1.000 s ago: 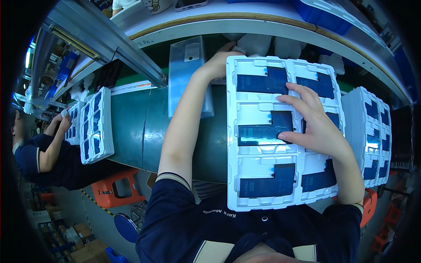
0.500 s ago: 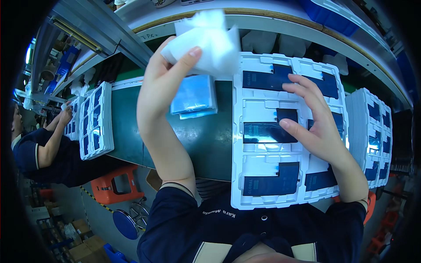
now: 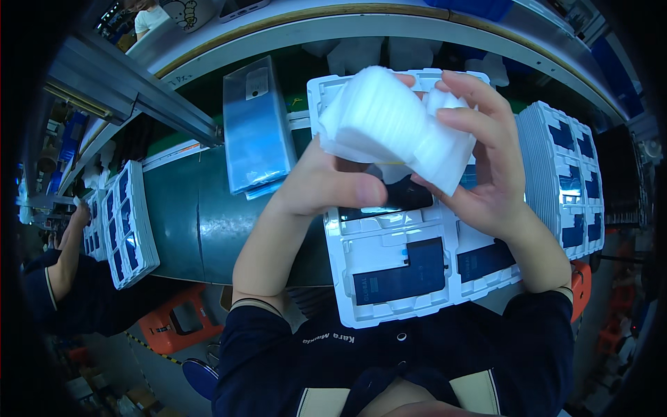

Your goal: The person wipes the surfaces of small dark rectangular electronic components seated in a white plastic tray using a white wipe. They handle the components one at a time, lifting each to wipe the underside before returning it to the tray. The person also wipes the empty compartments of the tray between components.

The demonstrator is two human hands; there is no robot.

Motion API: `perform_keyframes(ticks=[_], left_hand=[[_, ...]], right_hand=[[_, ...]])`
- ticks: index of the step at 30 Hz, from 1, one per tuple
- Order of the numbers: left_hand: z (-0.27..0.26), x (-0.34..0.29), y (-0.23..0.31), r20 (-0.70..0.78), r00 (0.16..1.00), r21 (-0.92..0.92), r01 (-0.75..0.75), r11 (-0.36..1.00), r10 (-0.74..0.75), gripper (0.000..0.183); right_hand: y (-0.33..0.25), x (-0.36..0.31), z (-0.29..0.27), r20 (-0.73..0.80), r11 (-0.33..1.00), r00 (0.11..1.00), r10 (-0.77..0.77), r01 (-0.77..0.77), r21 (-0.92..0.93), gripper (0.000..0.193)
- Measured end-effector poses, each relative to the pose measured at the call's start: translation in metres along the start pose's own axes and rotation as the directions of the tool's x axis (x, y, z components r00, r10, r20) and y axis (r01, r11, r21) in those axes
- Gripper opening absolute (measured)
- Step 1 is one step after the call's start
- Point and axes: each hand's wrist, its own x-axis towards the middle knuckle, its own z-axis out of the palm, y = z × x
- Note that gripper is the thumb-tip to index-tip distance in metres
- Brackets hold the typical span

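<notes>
A thick bundle of soft white foam sheets (image 3: pixel 379 115) is held up between my two hands. My left hand (image 3: pixel 326 181) grips its lower left side, thumb in front and most fingers hidden behind it. With its fingers curled, my right hand (image 3: pixel 497 153) grasps the loose right part of the sheets. Below the bundle lies a white plastic tray (image 3: pixel 337 278) of flat black phone batteries. One battery (image 3: pixel 403 274) shows plainly in a near compartment, and another battery (image 3: pixel 483 260) sits to its right. The bundle and my hands cover much of the far compartments.
Clear plastic bags (image 3: pixel 257 132) lie in a pile left of the tray on the green bench (image 3: pixel 201 229). Stacked trays (image 3: pixel 570 187) with batteries stand at the right, and another tray stack (image 3: pixel 128 229) at the left. A co-worker's arm (image 3: pixel 66 250) is far left. An orange stool (image 3: pixel 177 326) stands below.
The foam bundle has come down and right, over the tray. My right hand has left the batteries and now holds the bundle too. The view has shifted, showing more of the plastic bags.
</notes>
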Motion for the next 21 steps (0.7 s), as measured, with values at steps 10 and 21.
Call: perform_keyframes(ticks=[10,21], left_hand=[[0.017,-0.001,-0.006,-0.153,0.987,0.083,-0.033,0.996,0.046,0.061],[0.002,0.000,0.007,-0.016,0.993,-0.417,0.098,0.904,-0.115,0.064]], right_hand=[[-0.016,0.007,-0.012,0.084,0.971,0.993,-0.081,0.097,-0.220,0.071],[-0.010,0.005,-0.021,-0.024,0.944,0.996,-0.091,0.079,-0.320,0.042]])
